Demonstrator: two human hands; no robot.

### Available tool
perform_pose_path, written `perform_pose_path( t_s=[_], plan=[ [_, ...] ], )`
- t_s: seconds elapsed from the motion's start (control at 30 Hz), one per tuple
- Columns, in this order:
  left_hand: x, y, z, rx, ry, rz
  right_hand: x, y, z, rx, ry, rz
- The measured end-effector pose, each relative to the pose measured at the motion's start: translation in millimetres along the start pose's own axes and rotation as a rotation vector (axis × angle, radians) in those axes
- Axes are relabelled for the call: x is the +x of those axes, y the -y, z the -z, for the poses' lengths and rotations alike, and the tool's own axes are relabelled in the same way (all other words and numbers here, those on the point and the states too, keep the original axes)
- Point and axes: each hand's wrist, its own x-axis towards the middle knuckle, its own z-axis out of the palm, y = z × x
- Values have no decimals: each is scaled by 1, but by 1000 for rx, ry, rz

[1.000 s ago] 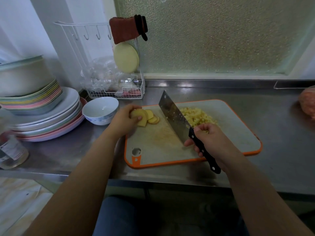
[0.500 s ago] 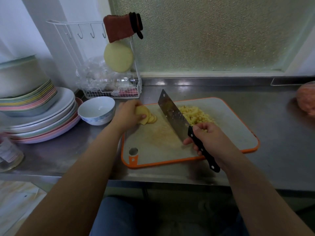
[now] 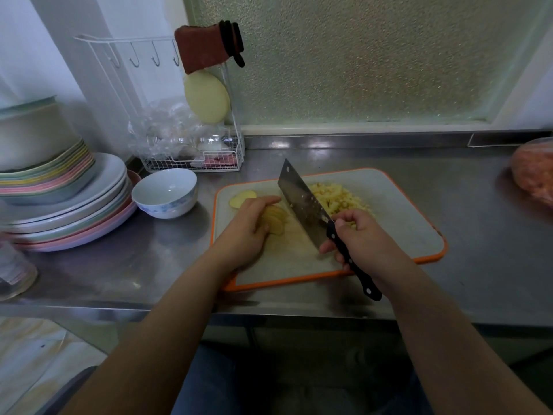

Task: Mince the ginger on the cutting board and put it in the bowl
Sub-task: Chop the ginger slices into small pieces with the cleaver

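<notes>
Yellow ginger slices point(image 3: 275, 220) lie fanned under the curled left hand point(image 3: 248, 226) fingers, which hold them on the cutting board point(image 3: 398, 217). Right hand point(image 3: 363, 241) clamps the cleaver point(image 3: 302, 205) handle; minced ginger point(image 3: 335, 197) lies beyond the blade, bowl point(image 3: 165, 193) left of the board.

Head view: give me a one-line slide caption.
Left hand steadies ginger slices while right hand grips the cleaver on the cutting board.
</notes>
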Motion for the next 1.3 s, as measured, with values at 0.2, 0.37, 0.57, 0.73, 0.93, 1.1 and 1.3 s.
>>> perform_pose_path(
  t_s=[0.2, 0.37, 0.57, 0.73, 0.93, 1.1, 1.3],
  plan=[
    [3, -15, -15, 11, -25, 45, 1, 3, -8, 9, -4, -14],
    [13, -17, -27, 341, -293, 110, -2, 7, -10, 44, -2, 18],
    [10, -16, -15, -145, -200, 139, -1, 6, -2, 42, -16, 28],
    [1, -18, -18, -134, -141, 47, -2, 3, -2, 42, -20, 41],
    [-3, -40, -22, -479, -209, 245, -2, 1, -7, 7, -19, 41],
    [2, -37, -34, -282, -244, 267, -3, 2, -5, 22, -40, 60],
    [2, -39, -36, -300, -266, 289, -5, 1, 0, 21, -68, 72]
  ],
)
